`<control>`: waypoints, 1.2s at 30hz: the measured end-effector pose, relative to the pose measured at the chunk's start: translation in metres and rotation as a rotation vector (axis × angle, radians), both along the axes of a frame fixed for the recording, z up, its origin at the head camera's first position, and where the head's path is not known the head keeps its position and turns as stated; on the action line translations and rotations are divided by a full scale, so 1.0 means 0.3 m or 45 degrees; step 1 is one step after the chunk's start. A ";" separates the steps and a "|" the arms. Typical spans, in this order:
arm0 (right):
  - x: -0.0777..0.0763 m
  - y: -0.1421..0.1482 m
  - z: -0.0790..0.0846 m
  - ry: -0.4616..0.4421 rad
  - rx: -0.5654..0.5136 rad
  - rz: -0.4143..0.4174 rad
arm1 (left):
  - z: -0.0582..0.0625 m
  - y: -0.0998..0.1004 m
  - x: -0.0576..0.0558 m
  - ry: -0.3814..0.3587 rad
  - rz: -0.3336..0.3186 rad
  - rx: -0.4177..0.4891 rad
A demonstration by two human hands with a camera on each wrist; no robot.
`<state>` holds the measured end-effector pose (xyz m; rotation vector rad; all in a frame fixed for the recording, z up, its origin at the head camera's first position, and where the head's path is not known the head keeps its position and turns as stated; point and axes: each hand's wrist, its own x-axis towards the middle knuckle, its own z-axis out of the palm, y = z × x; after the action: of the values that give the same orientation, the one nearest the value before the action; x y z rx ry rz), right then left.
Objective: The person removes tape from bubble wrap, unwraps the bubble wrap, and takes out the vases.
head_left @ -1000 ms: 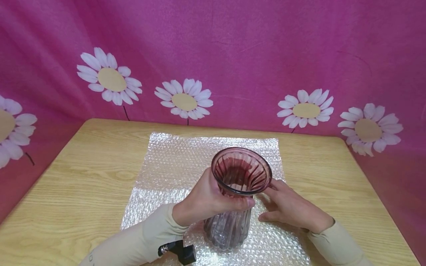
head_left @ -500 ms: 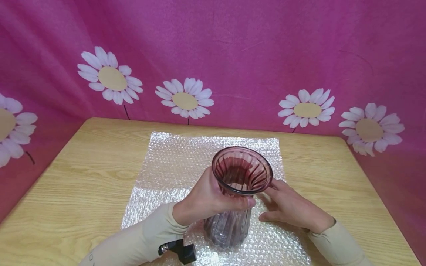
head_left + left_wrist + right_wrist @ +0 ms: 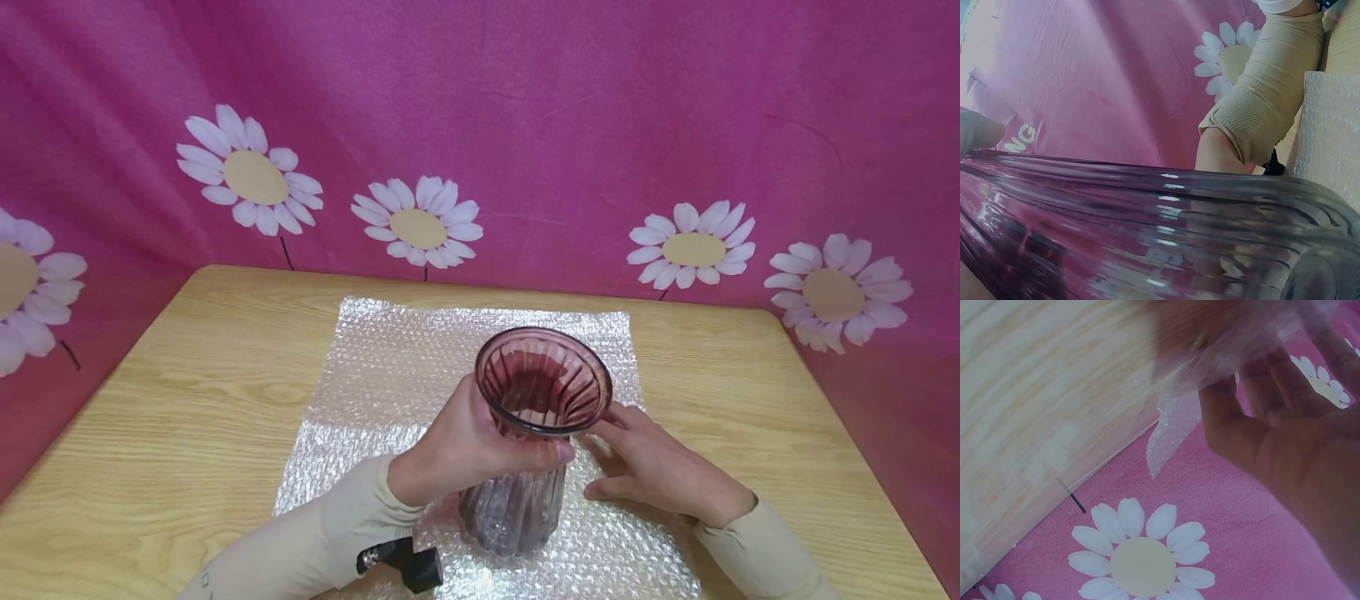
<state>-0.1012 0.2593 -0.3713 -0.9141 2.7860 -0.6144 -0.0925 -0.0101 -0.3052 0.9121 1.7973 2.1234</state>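
A ribbed glass vase [image 3: 517, 512], purplish at its flared rim and greyer toward the base, stands mouth up over a sheet of bubble wrap [image 3: 375, 375]. My left hand [image 3: 472, 450] grips it just below the rim, with the thumb across the near side. Whether the base touches the wrap, I cannot tell. In the left wrist view the vase [image 3: 1147, 219] stretches across the lower half. To its right, my right hand [image 3: 652, 467] lies low at the bubble wrap, fingers extended and partly hidden behind the rim. The right wrist view has those fingers [image 3: 1266, 394] against clear plastic, blurred.
The wrap lies flat on a wooden table [image 3: 187, 400], with bare wood on both sides. A pink cloth [image 3: 525, 125] printed with white daisies hangs behind and beside the table. A black camera mount [image 3: 405, 567] sits at the left wrist.
The vase and my left hand have risen very slightly in the head view. My right hand keeps its place.
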 end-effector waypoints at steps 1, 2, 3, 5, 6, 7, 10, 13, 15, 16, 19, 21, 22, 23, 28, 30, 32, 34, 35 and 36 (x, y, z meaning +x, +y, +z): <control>0.001 0.000 0.001 0.003 0.005 0.000 | 0.001 -0.001 -0.001 0.006 0.003 0.001; 0.002 0.000 0.002 0.008 0.016 -0.002 | 0.001 -0.003 -0.002 0.016 0.005 0.004; 0.004 0.000 0.003 0.013 0.028 -0.004 | 0.001 -0.004 -0.003 0.016 0.002 0.008; 0.007 0.000 0.005 0.035 0.055 -0.005 | 0.002 -0.007 -0.006 0.018 -0.001 0.013; 0.008 0.000 0.006 0.042 0.068 -0.006 | 0.001 -0.009 -0.008 0.019 -0.003 0.016; 0.010 0.001 0.007 0.048 0.081 -0.007 | 0.001 -0.010 -0.009 0.018 -0.004 0.014; 0.010 0.000 0.009 0.045 0.103 -0.014 | 0.001 -0.014 -0.013 0.016 0.000 0.006; 0.009 -0.002 0.011 0.011 0.125 -0.031 | 0.001 -0.019 -0.015 0.018 0.010 -0.001; 0.007 -0.004 0.010 -0.012 0.133 -0.042 | 0.001 -0.022 -0.015 0.012 0.016 0.003; 0.007 -0.004 0.010 -0.023 0.138 -0.048 | 0.000 -0.022 -0.015 0.011 0.018 0.003; 0.006 -0.003 0.008 -0.046 0.146 -0.057 | -0.004 -0.025 -0.014 -0.010 0.027 0.000; 0.007 -0.002 0.006 -0.057 0.150 -0.063 | -0.007 -0.025 -0.014 -0.021 0.032 -0.007; 0.009 -0.001 0.006 -0.056 0.151 -0.063 | -0.008 -0.025 -0.014 -0.027 0.032 -0.010; 0.010 0.000 0.006 -0.060 0.150 -0.064 | -0.008 -0.026 -0.013 -0.035 0.032 -0.010; 0.014 0.000 0.007 -0.039 0.133 -0.061 | -0.006 -0.028 -0.011 -0.032 0.037 -0.013; 0.014 -0.001 0.009 -0.034 0.130 -0.064 | -0.004 -0.028 -0.012 -0.031 0.041 -0.011; 0.015 -0.001 0.010 -0.030 0.131 -0.062 | -0.001 -0.029 -0.012 -0.036 0.043 -0.017; 0.014 -0.001 0.009 -0.027 0.136 -0.062 | 0.001 -0.031 -0.013 -0.033 0.046 -0.021; 0.014 -0.001 0.007 -0.029 0.137 -0.063 | 0.003 -0.032 -0.015 -0.031 0.048 -0.026; 0.013 -0.001 0.006 -0.030 0.139 -0.062 | 0.004 -0.033 -0.016 -0.027 0.050 -0.031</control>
<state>-0.0972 0.2591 -0.3695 -0.8143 2.7969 -0.4716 -0.0974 -0.0200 -0.3042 0.8520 1.8415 2.1210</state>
